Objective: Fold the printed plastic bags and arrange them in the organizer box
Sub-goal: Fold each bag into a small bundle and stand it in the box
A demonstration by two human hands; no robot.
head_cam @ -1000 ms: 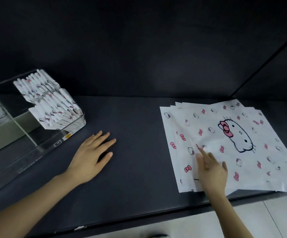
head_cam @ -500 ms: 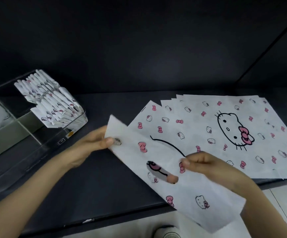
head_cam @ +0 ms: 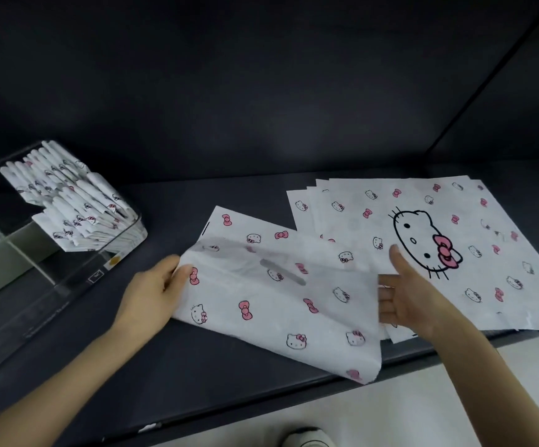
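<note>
We see one printed bag (head_cam: 277, 295) lying in the middle of the dark desk (head_cam: 197, 366), between the organizer box (head_cam: 68, 285) on the left and the stack of bags (head_cam: 422, 246) on the right. Its long axis runs on a slant, from the far left towards the near right. The far-left corner lies flat on the desk, while the near-right corner hangs just past the desk's front edge. A near layer of the bag is lifted and turned over the rest, and a grey handle slot shows through it near the middle.

The left hand (head_cam: 155, 291) pinches the bag's left corner, thumb on top and fingers curled beneath. The right hand (head_cam: 413, 295) is released: its palm faces left, its thumb is raised and its fingers are straight. The fingertips meet the bag's right edge, though we cannot tell whether they press on it.

The stack of bags lies flat and slightly fanned, with a large cat face and pink bow on the top sheet; the held bag overlaps the stack's left edge. The organizer box is clear plastic with a divider, and folded bags (head_cam: 74, 204) stand packed in rows at its far right end, leaning to the left. Below the desk edge we see a pale floor (head_cam: 422, 414) and the toe of a shoe (head_cam: 310, 438).
</note>
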